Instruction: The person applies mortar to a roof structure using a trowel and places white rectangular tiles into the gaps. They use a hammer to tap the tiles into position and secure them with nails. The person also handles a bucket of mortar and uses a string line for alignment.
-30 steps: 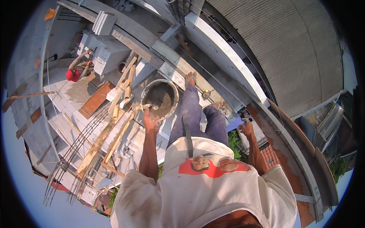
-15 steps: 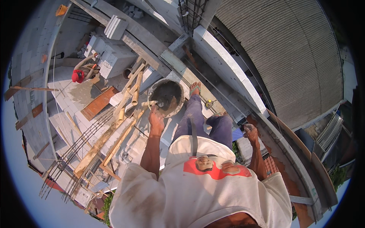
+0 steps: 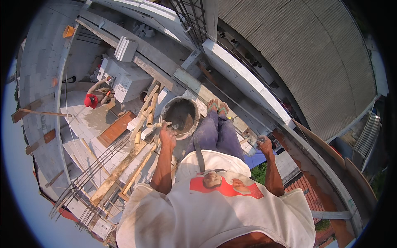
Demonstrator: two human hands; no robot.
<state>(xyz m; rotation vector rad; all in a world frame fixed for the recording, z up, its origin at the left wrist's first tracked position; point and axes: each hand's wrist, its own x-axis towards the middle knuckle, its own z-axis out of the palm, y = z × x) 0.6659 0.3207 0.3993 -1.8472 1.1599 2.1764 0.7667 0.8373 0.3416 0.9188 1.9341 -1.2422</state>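
Observation:
My left hand (image 3: pixel 167 137) is closed around the pale handle (image 3: pixel 162 124) of a tool, at the near-left rim of a round bucket (image 3: pixel 164 108). Dark grey wet mix fills the lower part of this bucket. The tool's far end is hard to make out against the mix. On the other side of my legs, my right hand (image 3: pixel 264 145) is held up with its fingers curled. Whatever it may hold is too small to tell. Both my sandalled feet (image 3: pixel 217 106) stand side by side on a narrow ledge (image 3: pixel 194 82), just right of the bucket.
Bamboo poles and timber (image 3: pixel 118 175) lie left of me, beside protruding steel rods (image 3: pixel 89 171). Lower down, a co-worker in a red head covering (image 3: pixel 91 100) bends near stacked pale blocks (image 3: pixel 132 78). A block wall (image 3: pixel 248 82) and a corrugated roof (image 3: pixel 306 53) rise on the right.
My trailing foot has come forward beside the other. My right hand has shifted slightly left in the picture, while the left still grips the handle by the bucket. The whole view has turned a little.

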